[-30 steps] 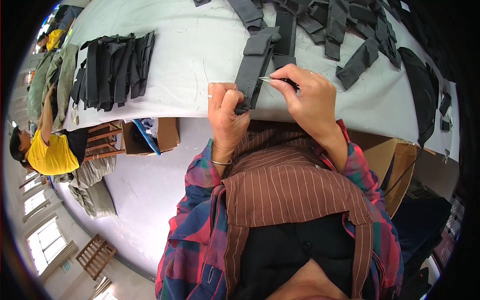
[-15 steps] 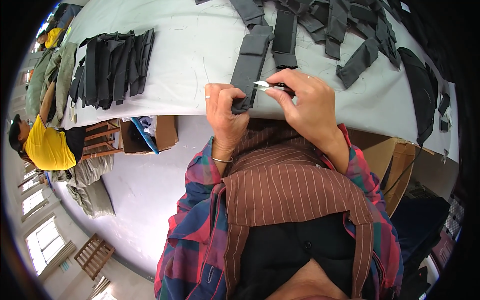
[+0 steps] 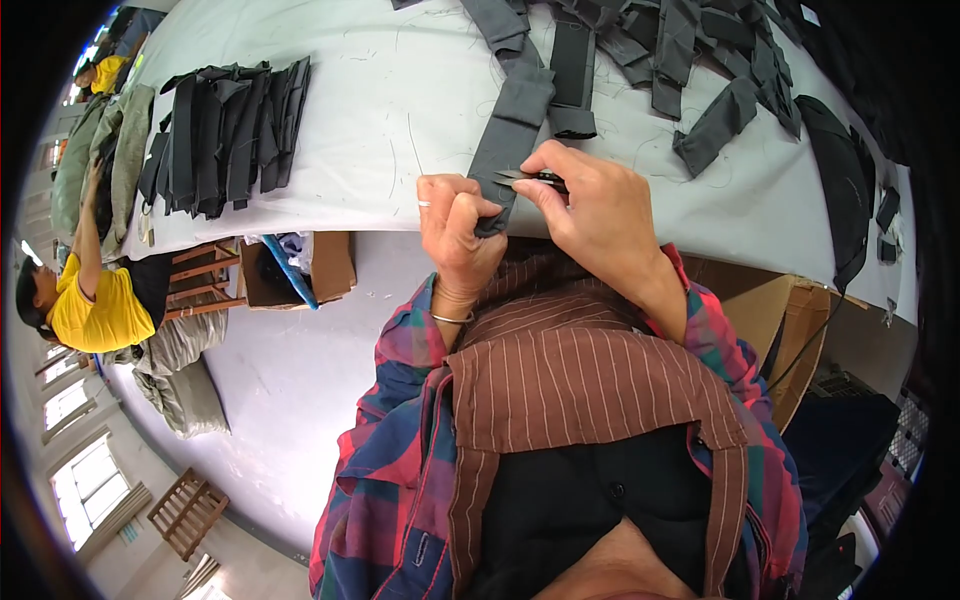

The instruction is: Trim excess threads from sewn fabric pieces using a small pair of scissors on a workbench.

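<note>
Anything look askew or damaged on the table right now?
Nothing damaged. Loose threads litter the white table cover. The left hand pinches a dark grey fabric strap; the right hand holds small thread snips.

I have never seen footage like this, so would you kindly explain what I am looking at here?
A camera worn on a person's head looks down, its fisheye lens bending straight edges. The two bare hands are the wearer's own. The left hand pinches the near end of a grey fabric strip on a white table. The right hand holds small snips against it. More grey pieces lie scattered at the far side, and a neat dark stack lies to the left. Another person in a yellow shirt works nearby.
</note>
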`<state>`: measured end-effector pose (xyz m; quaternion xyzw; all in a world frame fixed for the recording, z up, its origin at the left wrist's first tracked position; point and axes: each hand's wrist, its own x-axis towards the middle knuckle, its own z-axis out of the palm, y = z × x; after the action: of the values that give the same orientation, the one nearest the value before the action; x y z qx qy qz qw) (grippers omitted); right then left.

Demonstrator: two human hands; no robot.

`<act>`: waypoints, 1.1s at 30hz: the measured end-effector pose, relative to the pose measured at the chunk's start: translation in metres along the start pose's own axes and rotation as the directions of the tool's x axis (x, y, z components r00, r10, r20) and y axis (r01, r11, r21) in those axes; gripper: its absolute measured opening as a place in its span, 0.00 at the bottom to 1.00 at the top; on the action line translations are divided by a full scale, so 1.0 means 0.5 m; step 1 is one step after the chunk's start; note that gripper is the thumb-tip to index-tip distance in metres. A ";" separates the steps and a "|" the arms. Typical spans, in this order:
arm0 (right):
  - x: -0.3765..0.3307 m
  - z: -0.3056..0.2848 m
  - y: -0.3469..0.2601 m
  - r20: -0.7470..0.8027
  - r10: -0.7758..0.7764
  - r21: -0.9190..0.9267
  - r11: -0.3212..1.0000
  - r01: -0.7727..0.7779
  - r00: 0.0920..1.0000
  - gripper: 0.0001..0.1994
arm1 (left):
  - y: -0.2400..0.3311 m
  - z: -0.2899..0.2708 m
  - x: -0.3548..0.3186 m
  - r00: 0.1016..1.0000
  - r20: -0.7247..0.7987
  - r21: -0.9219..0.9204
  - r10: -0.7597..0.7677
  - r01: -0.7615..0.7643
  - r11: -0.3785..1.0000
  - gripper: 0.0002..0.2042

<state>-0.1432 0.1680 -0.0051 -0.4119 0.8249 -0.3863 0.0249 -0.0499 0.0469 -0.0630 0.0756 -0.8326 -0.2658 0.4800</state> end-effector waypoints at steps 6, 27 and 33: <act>0.008 0.025 -0.002 -0.067 -0.087 -0.028 0.996 0.085 0.994 0.08 | 0.001 -0.002 -0.005 1.000 0.030 -0.039 0.000 0.001 0.999 0.15; 0.012 0.024 0.021 0.044 -0.209 0.347 0.920 0.181 0.977 0.19 | -0.030 -0.056 0.006 0.427 0.639 -0.588 -0.640 0.808 -0.048 0.17; 0.003 0.023 0.042 0.156 -0.181 0.414 0.905 0.102 0.971 0.12 | -0.002 -0.064 0.039 0.438 0.666 -0.603 -0.604 0.793 -0.090 0.27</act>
<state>-0.1538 0.1675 -0.0264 -0.4921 0.6891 -0.5074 0.1600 -0.0335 0.0268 -0.0362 0.2110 -0.4219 -0.8696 0.1462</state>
